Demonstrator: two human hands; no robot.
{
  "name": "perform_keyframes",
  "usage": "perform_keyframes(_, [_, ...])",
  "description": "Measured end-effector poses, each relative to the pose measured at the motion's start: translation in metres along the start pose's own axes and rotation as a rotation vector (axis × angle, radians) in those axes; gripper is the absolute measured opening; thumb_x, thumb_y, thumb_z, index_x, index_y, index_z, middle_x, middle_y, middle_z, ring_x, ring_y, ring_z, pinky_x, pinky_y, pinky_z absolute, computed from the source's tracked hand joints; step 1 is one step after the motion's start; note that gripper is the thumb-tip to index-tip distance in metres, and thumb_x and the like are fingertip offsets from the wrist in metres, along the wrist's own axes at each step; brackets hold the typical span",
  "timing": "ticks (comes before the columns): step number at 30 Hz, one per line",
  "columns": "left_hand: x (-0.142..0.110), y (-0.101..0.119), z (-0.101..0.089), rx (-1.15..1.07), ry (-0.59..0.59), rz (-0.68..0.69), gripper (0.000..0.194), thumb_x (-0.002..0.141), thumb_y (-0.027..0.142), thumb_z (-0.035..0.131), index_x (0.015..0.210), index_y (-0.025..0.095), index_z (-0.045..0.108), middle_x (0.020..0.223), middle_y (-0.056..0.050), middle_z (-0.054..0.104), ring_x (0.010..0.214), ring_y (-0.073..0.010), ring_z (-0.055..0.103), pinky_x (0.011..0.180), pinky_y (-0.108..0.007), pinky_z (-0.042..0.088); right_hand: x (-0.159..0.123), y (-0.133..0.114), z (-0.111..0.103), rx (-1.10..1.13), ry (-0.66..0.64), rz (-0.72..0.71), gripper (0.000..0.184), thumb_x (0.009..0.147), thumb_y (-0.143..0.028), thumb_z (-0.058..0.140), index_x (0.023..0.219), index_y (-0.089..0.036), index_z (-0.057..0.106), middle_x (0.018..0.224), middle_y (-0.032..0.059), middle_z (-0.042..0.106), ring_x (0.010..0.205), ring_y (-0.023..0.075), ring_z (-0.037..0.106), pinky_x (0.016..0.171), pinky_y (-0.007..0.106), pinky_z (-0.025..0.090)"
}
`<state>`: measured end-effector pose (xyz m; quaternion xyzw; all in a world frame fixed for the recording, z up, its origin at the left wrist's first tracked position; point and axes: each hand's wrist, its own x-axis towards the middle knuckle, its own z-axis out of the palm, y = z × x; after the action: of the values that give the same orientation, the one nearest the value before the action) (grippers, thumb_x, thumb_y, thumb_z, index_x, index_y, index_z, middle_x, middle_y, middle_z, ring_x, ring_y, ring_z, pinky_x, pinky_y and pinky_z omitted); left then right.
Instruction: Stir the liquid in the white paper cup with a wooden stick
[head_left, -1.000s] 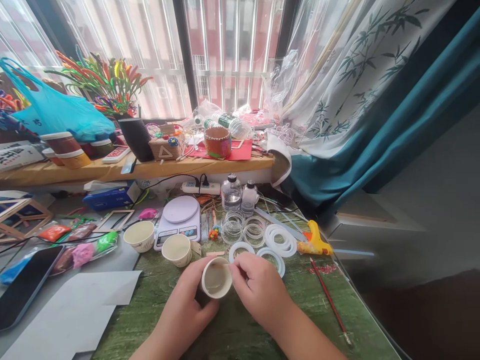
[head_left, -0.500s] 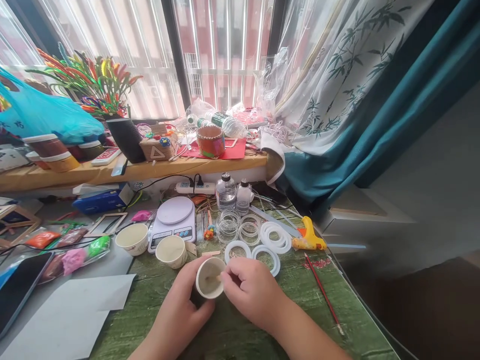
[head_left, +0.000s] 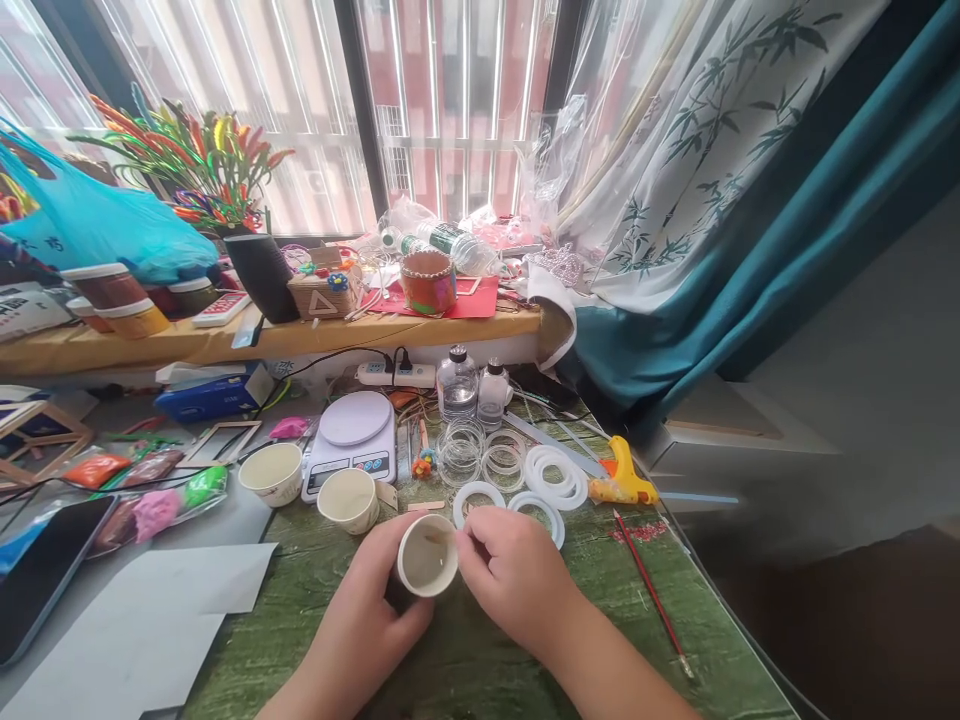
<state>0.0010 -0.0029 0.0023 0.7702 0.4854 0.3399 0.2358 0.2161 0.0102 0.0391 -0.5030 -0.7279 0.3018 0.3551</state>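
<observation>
My left hand is wrapped around a white paper cup, which is tilted so that its inside faces me. A pale, cloudy liquid seems to lie in the bottom. With fingertips pinched at the cup's right rim, my right hand holds a thin wooden stick that reaches into the cup; most of it is hidden by the fingers. Two more paper cups stand beyond my left hand, a nearer cup and a farther cup. White silicone ring molds lie just past my right hand.
Behind the cups sits a white kitchen scale. Two clear bottles stand near a power strip. Clear bangles, a yellow glue gun and a red pencil lie rightward. Paper and a phone are left.
The stick has swung within the cup, its visible end now nearer the far wall. Both hands keep their hold, and the whole view has shifted slightly.
</observation>
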Motion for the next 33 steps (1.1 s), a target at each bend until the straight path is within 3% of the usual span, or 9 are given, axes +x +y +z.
perform_keyframes(4, [-0.002, -0.005, 0.004, -0.031, 0.04, 0.013, 0.077, 0.079, 0.004, 0.06, 0.149, 0.036, 0.053, 0.148, -0.006, 0.067, 0.138, -0.0325, 0.064, 0.116, -0.055, 0.054, -0.001, 0.0, 0.003, 0.131, -0.046, 0.033, 0.029, 0.097, -0.026, 0.053, 0.07, -0.023, 0.044, 0.066, -0.0026, 0.05, 0.063, 0.0143, 0.045, 0.06, 0.03, 0.03])
perform_keyframes(8, [-0.003, -0.008, 0.008, -0.046, 0.051, 0.007, 0.081, 0.077, 0.002, 0.06, 0.15, 0.037, 0.052, 0.15, -0.007, 0.066, 0.14, -0.0328, 0.062, 0.119, -0.057, 0.051, -0.002, 0.001, 0.003, -0.005, 0.004, -0.014, 0.032, 0.101, -0.029, 0.048, 0.071, -0.023, 0.041, 0.069, -0.0016, 0.048, 0.065, 0.0157, 0.042, 0.062, 0.033, 0.027])
perform_keyframes(13, [-0.001, 0.001, 0.004, -0.058, 0.05, -0.01, 0.08, 0.075, 0.001, 0.06, 0.147, 0.036, 0.055, 0.147, -0.007, 0.068, 0.138, -0.0327, 0.064, 0.117, -0.056, 0.053, -0.003, -0.001, 0.0, 0.126, -0.044, 0.087, 0.028, 0.097, -0.03, 0.051, 0.071, -0.022, 0.047, 0.068, -0.0025, 0.05, 0.065, 0.0154, 0.046, 0.061, 0.03, 0.031])
perform_keyframes(16, [0.0, 0.004, 0.002, -0.06, 0.046, -0.013, 0.079, 0.075, 0.001, 0.06, 0.146, 0.036, 0.056, 0.147, -0.006, 0.068, 0.137, -0.0323, 0.065, 0.117, -0.057, 0.053, -0.002, -0.001, 0.0, 0.07, 0.009, 0.092, 0.029, 0.099, -0.033, 0.049, 0.072, -0.022, 0.047, 0.07, -0.0015, 0.052, 0.066, 0.0161, 0.046, 0.062, 0.031, 0.03])
perform_keyframes(19, [0.001, 0.004, 0.002, -0.065, 0.041, -0.015, 0.079, 0.074, 0.001, 0.06, 0.146, 0.035, 0.057, 0.146, -0.007, 0.069, 0.137, -0.0325, 0.065, 0.117, -0.056, 0.054, -0.001, 0.0, 0.002, 0.059, -0.043, 0.095, 0.029, 0.097, -0.03, 0.052, 0.069, -0.022, 0.045, 0.067, -0.0019, 0.051, 0.064, 0.0154, 0.045, 0.06, 0.031, 0.028])
perform_keyframes(22, [0.001, 0.003, 0.001, -0.065, 0.046, -0.021, 0.077, 0.076, 0.003, 0.062, 0.146, 0.034, 0.058, 0.146, -0.007, 0.069, 0.137, -0.0329, 0.066, 0.117, -0.055, 0.054, -0.002, 0.0, 0.003, 0.119, 0.024, 0.053, 0.028, 0.096, -0.029, 0.053, 0.07, -0.023, 0.046, 0.065, -0.0029, 0.049, 0.063, 0.0147, 0.045, 0.06, 0.029, 0.03])
perform_keyframes(25, [0.001, 0.002, 0.001, -0.051, 0.045, -0.014, 0.074, 0.078, 0.006, 0.062, 0.146, 0.035, 0.058, 0.147, -0.006, 0.069, 0.137, -0.0326, 0.065, 0.118, -0.055, 0.053, -0.002, 0.0, 0.003, 0.024, 0.104, -0.02, 0.029, 0.097, -0.027, 0.051, 0.07, -0.023, 0.041, 0.066, -0.0028, 0.047, 0.063, 0.0148, 0.043, 0.06, 0.031, 0.028])
perform_keyframes(33, [0.002, 0.001, 0.0, -0.011, 0.071, -0.019, 0.069, 0.079, 0.01, 0.064, 0.145, 0.032, 0.059, 0.144, -0.007, 0.071, 0.133, -0.0332, 0.068, 0.115, -0.054, 0.056, 0.0, 0.003, 0.005, 0.025, 0.059, -0.129, 0.029, 0.105, -0.029, 0.048, 0.077, -0.023, 0.048, 0.073, -0.0007, 0.053, 0.069, 0.0162, 0.048, 0.066, 0.031, 0.032])
